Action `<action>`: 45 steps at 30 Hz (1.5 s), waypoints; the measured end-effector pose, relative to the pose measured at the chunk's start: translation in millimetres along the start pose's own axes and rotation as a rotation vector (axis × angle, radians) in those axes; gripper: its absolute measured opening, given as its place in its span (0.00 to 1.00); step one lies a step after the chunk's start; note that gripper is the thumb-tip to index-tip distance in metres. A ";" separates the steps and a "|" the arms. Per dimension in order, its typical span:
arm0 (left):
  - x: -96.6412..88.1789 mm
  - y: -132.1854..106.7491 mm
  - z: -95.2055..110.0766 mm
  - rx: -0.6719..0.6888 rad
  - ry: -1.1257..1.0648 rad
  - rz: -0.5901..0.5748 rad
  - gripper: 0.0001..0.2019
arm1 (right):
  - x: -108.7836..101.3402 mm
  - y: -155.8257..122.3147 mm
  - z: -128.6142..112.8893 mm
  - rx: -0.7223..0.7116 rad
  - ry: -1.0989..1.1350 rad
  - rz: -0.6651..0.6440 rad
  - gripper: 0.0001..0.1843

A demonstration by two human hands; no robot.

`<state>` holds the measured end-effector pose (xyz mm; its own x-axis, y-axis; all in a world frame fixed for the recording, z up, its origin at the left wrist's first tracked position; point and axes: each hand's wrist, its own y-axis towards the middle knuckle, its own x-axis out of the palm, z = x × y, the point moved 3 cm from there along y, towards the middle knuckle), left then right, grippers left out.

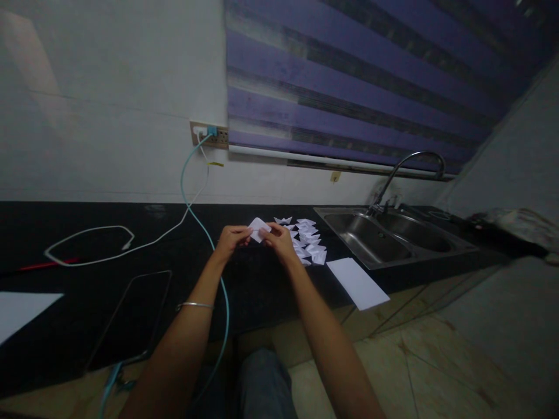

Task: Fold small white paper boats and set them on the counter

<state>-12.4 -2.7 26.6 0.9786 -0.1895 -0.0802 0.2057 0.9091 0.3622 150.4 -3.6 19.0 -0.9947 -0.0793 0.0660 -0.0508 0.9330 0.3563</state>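
Between my two hands is a small folded piece of white paper (258,224), held up over the black countertop. My left hand (234,240) pinches its left side between thumb and fingers. On the opposite side my right hand (279,240) grips it the same way. Just right of my right hand, several folded paper boats (309,237) lie close together in rows; my hand hides part of the group. A flat white sheet of paper (358,283) rests at the counter's front edge, right of the boats.
A double steel sink (362,235) with a curved faucet (388,180) is at right. A teal cable (198,218) runs from the wall outlet (209,135) past my left arm. A white cable (87,263), a dark flat panel (131,320) and another paper sheet (24,311) lie left.
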 end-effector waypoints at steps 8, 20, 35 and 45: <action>0.7 2.1 2.1 0.025 -0.004 0.061 0.21 | 6.1 -4.3 -0.9 0.043 0.005 -0.076 0.19; 0.5 3.4 0.8 -0.035 -0.116 0.082 0.21 | -4.7 2.5 0.6 -0.089 -0.090 0.087 0.09; -1.0 1.3 -0.3 -0.091 -0.109 0.074 0.17 | -3.7 0.7 -6.6 -0.155 -0.235 0.104 0.12; 6.6 -2.0 4.4 -0.116 -0.267 -0.009 0.18 | 4.3 -0.9 4.3 -0.008 -0.015 -0.052 0.20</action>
<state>-6.3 -7.4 29.5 0.9464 -0.2748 0.1697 0.2278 0.9405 0.2523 145.7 -3.2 15.0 -0.9920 -0.1218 0.0329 -0.1013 0.9248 0.3666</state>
